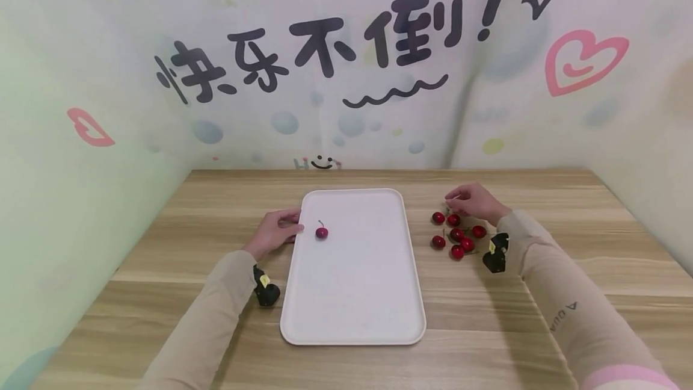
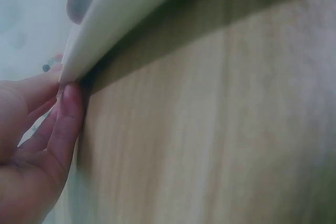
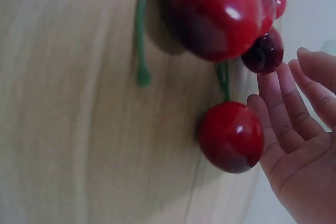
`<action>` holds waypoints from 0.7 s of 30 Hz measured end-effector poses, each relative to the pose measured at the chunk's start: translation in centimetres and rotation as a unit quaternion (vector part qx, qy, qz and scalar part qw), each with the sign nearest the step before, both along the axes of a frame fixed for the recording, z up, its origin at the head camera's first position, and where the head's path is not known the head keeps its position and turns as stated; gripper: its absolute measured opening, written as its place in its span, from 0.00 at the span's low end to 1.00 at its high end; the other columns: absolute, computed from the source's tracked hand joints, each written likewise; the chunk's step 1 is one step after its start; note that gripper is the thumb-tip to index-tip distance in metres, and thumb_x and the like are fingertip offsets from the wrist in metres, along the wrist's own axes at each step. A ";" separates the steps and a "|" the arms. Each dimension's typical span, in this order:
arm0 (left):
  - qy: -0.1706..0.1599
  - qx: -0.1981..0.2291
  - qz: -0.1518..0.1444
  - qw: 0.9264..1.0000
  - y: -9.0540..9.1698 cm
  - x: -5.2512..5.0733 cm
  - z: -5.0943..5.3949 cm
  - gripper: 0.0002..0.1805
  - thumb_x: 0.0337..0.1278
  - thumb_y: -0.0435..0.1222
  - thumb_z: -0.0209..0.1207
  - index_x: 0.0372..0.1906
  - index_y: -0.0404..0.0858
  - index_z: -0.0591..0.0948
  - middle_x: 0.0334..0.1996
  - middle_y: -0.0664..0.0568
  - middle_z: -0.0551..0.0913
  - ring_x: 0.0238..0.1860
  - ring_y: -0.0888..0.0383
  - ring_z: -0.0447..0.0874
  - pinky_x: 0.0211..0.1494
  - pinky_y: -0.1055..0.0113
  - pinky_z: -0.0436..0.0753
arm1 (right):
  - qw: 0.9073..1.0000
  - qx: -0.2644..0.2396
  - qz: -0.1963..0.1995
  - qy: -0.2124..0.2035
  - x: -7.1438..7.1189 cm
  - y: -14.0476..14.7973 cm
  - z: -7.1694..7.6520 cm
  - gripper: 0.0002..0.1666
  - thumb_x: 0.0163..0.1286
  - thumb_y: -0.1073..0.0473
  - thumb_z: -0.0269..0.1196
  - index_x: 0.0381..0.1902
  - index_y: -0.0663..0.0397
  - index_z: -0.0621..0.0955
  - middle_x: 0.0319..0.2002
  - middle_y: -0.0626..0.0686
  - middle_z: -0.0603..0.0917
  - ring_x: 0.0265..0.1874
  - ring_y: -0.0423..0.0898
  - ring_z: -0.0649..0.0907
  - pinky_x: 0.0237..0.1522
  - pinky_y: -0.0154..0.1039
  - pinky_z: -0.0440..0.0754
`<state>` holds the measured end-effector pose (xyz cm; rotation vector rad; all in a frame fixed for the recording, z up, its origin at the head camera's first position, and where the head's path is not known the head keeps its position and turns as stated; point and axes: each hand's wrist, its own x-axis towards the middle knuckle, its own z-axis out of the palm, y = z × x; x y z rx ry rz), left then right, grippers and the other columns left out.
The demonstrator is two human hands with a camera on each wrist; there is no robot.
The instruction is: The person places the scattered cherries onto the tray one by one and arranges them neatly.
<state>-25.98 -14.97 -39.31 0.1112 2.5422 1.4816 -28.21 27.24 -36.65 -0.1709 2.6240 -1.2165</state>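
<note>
My left hand [image 1: 274, 233] grips the left edge of the white tray [image 1: 352, 281]. In the left wrist view, the thumb and fingers of that hand [image 2: 39, 145] pinch the tray's rim [image 2: 131, 11]. One red cherry [image 1: 322, 233] with a stem lies on the tray near this hand. My right hand [image 1: 477, 202] is at the back of a group of loose cherries [image 1: 467, 244] on the table. Seen from the right wrist, its fingers [image 3: 286, 114] are loosely extended beside the cherries [image 3: 231, 137], with the thumb apart and nothing visibly held.
The wooden table [image 1: 216, 197] carries the tray in the middle and the several cherries to its right. A printed cloth [image 1: 260, 119] with dark writing stands behind the table, and pale walls flank both sides. A black wrist camera [image 1: 495, 253] hangs near the cherries.
</note>
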 end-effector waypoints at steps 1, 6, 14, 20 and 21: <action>-0.001 0.001 0.001 1.000 0.0 0.0 0.0 0.26 0.53 0.31 0.57 0.59 0.33 0.67 0.49 0.38 0.73 0.48 0.47 0.75 0.42 0.66 0.80 | 1.000 0.005 0.000 0.000 0.0 0.1 -0.1 0.19 0.65 0.62 0.53 0.48 0.74 0.72 0.32 0.60 0.79 0.29 0.43 0.78 0.36 0.36 0.80; -0.001 0.006 0.000 1.000 0.0 0.0 0.1 0.26 0.54 0.30 0.56 0.59 0.32 0.67 0.49 0.38 0.73 0.48 0.46 0.75 0.42 0.65 0.80 | 1.000 0.017 -0.007 -0.009 0.0 0.3 -0.5 0.19 0.65 0.60 0.54 0.47 0.71 0.73 0.33 0.58 0.80 0.30 0.43 0.77 0.34 0.34 0.79; 0.003 0.008 -0.003 1.000 -0.1 -0.1 -0.2 0.26 0.54 0.30 0.57 0.60 0.32 0.67 0.50 0.38 0.73 0.48 0.46 0.74 0.42 0.66 0.80 | 0.999 0.030 -0.012 -0.025 0.2 0.5 -0.9 0.21 0.65 0.56 0.54 0.47 0.68 0.74 0.41 0.60 0.78 0.40 0.49 0.76 0.43 0.39 0.77; 0.003 0.013 -0.007 1.000 -0.1 0.0 -0.1 0.26 0.54 0.30 0.56 0.59 0.32 0.67 0.49 0.37 0.73 0.48 0.46 0.74 0.42 0.66 0.80 | 0.998 0.053 0.001 -0.015 0.4 0.1 -0.7 0.21 0.64 0.54 0.56 0.46 0.67 0.75 0.41 0.60 0.78 0.43 0.51 0.74 0.49 0.47 0.71; 0.003 0.014 -0.007 1.000 -0.1 0.0 -0.1 0.26 0.54 0.30 0.56 0.59 0.32 0.67 0.49 0.37 0.73 0.48 0.46 0.74 0.42 0.66 0.80 | 0.998 0.056 0.002 -0.011 0.4 0.1 -0.7 0.20 0.63 0.55 0.56 0.46 0.67 0.75 0.41 0.60 0.78 0.43 0.52 0.74 0.50 0.47 0.71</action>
